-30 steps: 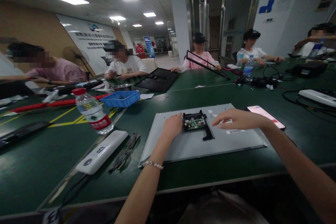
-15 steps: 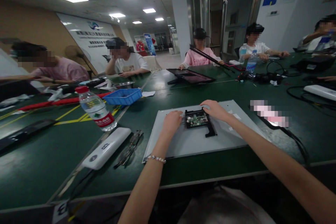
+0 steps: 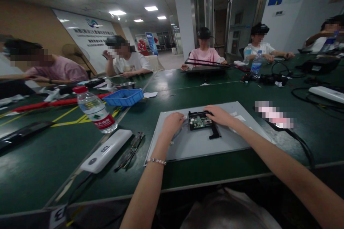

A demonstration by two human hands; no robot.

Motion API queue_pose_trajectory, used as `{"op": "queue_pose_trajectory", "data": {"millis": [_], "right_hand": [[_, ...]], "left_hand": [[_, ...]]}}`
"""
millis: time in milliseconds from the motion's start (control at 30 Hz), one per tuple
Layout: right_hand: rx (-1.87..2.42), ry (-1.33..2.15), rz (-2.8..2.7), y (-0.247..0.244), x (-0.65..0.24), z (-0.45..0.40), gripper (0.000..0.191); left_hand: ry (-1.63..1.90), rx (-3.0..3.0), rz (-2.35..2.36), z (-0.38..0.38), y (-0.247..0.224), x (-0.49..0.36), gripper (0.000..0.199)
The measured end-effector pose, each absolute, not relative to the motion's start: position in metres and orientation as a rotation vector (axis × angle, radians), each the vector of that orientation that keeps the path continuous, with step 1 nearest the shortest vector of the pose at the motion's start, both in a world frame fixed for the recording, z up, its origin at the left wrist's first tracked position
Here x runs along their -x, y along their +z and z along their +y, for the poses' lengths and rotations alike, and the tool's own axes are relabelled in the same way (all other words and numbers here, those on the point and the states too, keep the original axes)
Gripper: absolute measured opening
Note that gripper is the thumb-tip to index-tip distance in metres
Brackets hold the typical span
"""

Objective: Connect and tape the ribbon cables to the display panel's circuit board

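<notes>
A flat grey panel lies on the green table in front of me. On it rests a black plastic frame with a green circuit board inside and an arm reaching toward me. My right hand grips the frame's far right corner, its fingers bent over the edge. My left hand is just left of the frame with its fingers curled together. Something thin and pale shows beneath that hand, too blurred to name. What the left fingertips hold, if anything, is hidden.
Left of the panel are folded glasses, a white power bank, a water bottle and a blue tray. A phone with a cable lies to the right. Several people sit around the table; one handles a dark screen.
My left hand has shifted slightly, and the pale thing under it shows more. My right fingers reach further over the frame's corner. Across the table, a person has lowered long dark strips onto the screen.
</notes>
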State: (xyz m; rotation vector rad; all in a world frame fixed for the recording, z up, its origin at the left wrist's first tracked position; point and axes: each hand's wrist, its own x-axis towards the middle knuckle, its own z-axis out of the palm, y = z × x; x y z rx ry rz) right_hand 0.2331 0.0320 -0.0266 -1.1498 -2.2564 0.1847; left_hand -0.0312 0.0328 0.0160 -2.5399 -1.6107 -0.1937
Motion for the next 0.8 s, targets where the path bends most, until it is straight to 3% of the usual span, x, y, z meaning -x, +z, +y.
{"op": "queue_pose_trajectory", "data": {"millis": [467,633,800], "right_hand": [[1.414,0.116,-1.947,0.002,-0.282,0.037,0.033],[1.534,0.239,-2.004,0.006,-0.301,0.035,0.027],[1.456,0.151,-2.146,0.001,-0.295,0.035,0.025]], "left_hand": [[-0.329,2.351,-1.610,0.031,0.026,0.029,0.030],[-0.295,2.344,-1.639,0.032,0.024,0.029,0.032],[-0.230,2.421,-1.595,0.030,0.022,0.028,0.028]]}}
